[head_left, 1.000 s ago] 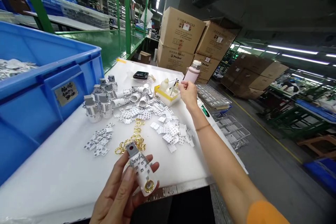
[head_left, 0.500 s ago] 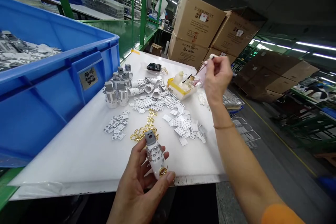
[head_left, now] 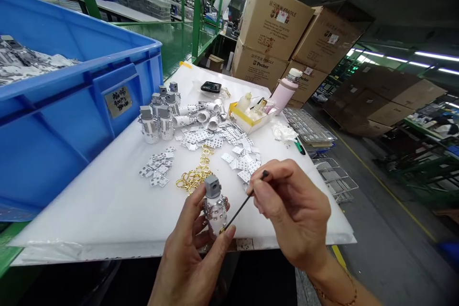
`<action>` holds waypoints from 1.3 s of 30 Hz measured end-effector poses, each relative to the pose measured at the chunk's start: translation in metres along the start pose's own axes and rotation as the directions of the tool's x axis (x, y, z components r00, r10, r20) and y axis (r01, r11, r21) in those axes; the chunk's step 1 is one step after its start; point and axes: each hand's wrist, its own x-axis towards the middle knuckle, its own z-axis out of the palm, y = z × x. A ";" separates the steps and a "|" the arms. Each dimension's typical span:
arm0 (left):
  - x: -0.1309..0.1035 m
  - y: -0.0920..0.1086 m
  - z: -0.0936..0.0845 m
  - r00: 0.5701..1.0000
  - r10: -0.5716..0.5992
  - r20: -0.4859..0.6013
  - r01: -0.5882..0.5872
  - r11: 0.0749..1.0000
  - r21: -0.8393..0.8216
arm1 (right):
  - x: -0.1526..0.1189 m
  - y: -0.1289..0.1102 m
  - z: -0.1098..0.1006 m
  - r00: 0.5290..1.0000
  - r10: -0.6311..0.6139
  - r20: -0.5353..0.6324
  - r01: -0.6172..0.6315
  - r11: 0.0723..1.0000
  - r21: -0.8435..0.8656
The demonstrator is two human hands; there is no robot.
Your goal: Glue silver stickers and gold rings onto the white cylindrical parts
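My left hand [head_left: 195, 248] is wrapped round a white cylindrical part [head_left: 216, 215] with a grey block on top and silvery pieces around its side. A gold ring [head_left: 223, 230] shows low on that part, by my thumb. Pinched in the fingers of my right hand [head_left: 294, 210] is a thin dark stick [head_left: 241, 209], slanting down so its tip meets or nearly meets the gold ring. Loose gold rings [head_left: 195, 177] lie just beyond my left hand. Small white pieces with grey squares [head_left: 238, 158] are heaped past both hands.
Similar cylindrical parts stand upright [head_left: 166, 123] or lie on their sides [head_left: 202, 115] farther back. A yellow-edged box [head_left: 247, 125] with a small bottle, a pink flask [head_left: 285, 92] and a phone [head_left: 211, 87] sit behind. A large blue crate [head_left: 82, 91] borders the left; cartons [head_left: 274, 24] are stacked beyond.
My right hand has come down and toward me from near the yellow-edged box, bringing the thin dark stick to the cylindrical part. My left hand keeps its hold, with the part turned slightly.
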 end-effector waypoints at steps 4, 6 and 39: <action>0.001 -0.011 -0.008 0.997 0.046 0.068 -0.049 0.998 0.045 | -0.005 0.006 0.001 0.999 -0.002 0.038 0.003 1.000 -0.026; 0.000 -0.013 -0.010 0.996 0.061 0.069 -0.066 0.995 0.069 | -0.009 0.007 0.002 0.999 -0.010 0.045 0.012 0.999 -0.051; 0.004 0.023 -0.009 0.986 -0.166 -0.022 0.154 0.949 -0.274 | 0.101 0.061 -0.030 0.979 -0.133 -0.155 0.017 0.809 -0.587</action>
